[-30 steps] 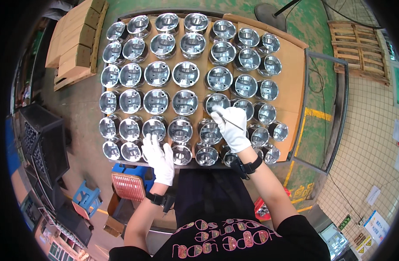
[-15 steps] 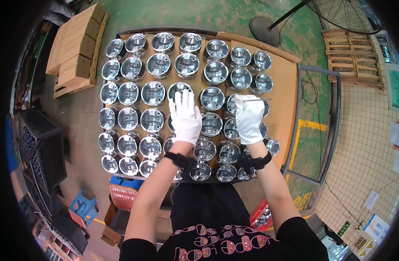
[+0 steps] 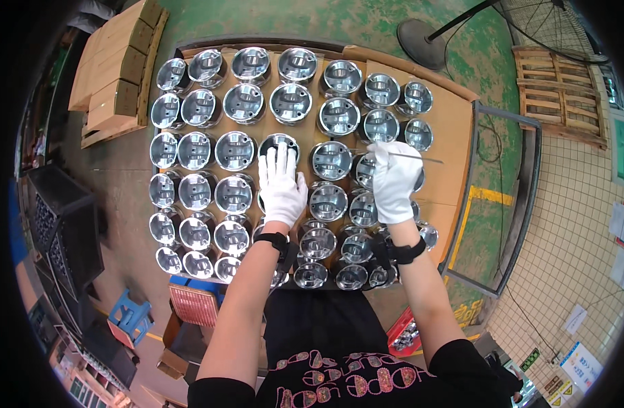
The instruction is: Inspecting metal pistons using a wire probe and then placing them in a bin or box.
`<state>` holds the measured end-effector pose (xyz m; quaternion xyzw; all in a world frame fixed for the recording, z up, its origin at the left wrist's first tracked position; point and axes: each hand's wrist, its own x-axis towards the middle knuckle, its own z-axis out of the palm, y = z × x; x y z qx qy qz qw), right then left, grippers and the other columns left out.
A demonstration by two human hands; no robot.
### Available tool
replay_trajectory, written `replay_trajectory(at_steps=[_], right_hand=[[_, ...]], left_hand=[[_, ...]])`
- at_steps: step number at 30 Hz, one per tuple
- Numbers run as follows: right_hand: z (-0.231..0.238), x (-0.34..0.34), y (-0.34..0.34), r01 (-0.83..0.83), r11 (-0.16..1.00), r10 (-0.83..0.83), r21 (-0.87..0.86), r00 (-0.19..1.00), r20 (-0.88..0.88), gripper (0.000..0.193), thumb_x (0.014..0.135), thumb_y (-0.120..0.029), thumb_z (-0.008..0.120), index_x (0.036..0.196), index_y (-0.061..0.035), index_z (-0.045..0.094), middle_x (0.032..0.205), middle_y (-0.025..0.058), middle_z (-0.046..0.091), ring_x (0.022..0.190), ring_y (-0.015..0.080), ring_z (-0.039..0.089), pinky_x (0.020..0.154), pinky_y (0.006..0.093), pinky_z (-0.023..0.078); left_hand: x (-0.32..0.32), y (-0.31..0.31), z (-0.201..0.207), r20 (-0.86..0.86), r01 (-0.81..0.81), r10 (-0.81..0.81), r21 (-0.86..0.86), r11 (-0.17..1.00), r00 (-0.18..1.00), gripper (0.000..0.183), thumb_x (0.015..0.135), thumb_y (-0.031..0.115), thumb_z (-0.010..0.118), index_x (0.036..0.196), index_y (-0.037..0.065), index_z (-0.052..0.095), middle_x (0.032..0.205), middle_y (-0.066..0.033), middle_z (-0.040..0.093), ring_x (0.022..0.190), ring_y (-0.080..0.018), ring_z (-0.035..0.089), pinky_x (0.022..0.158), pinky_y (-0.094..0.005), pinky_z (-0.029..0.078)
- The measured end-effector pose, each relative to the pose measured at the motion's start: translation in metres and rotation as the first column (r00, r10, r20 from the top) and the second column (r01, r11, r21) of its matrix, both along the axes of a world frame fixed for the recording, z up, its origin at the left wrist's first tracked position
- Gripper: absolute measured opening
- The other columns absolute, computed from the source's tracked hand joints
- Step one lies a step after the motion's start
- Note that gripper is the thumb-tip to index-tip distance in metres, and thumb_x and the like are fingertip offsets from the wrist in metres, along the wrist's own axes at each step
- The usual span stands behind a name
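Rows of shiny metal pistons [image 3: 234, 151] stand upright on a cardboard-covered surface [image 3: 453, 143]. The left hand [image 3: 281, 185], in a white glove, lies flat with fingers spread over one piston [image 3: 279, 145] in the middle of the rows, holding nothing. The right hand [image 3: 393, 180], also gloved, rests over a piston [image 3: 366, 166] toward the right edge, its fingers pinched on a thin metal rod [image 3: 412, 158] that points right. A stack of cardboard boxes [image 3: 115, 68] sits on the floor to the left.

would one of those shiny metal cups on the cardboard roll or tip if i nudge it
Probably not: each metal cup stands open end up and looks squat. It likely feels heavy and rigid. The polished wall may be slippery, though the gloved left hand should grip it.
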<state>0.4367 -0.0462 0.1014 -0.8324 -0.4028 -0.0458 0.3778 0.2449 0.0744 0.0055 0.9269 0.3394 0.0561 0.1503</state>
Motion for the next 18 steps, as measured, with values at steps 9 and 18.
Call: replay_trajectory(at_steps=[9,18], right_hand=[[-0.010,-0.006,0.013,-0.076,0.997,0.073,0.012,0.985,0.154,0.021,0.092,-0.020,0.072,0.076,-0.0080,0.072,0.069,0.0075,0.066,0.067,0.0291,0.064,0.067,0.0421,0.048],[-0.031,-0.036,0.017,-0.205,0.978,0.202,0.031,0.976,0.088,0.017,0.087,-0.019,0.077,0.077,-0.0074,0.070,0.074,0.0085,0.066,0.071,0.0309,0.064,0.070,0.0436,0.049]], left_hand=[[-0.002,-0.002,-0.004,0.092,-0.045,0.048,-0.042,0.998,0.995,0.059,0.093,0.025,0.061,0.147,0.003,0.051,0.154,-0.0190,0.047,0.149,-0.0380,0.035,0.127,-0.0526,0.018],[0.002,0.000,0.003,0.033,-0.028,0.029,-0.048,0.998,0.999,0.056,0.093,0.025,0.061,0.143,0.000,0.054,0.140,-0.0190,0.057,0.146,-0.0386,0.039,0.127,-0.0523,0.020]])
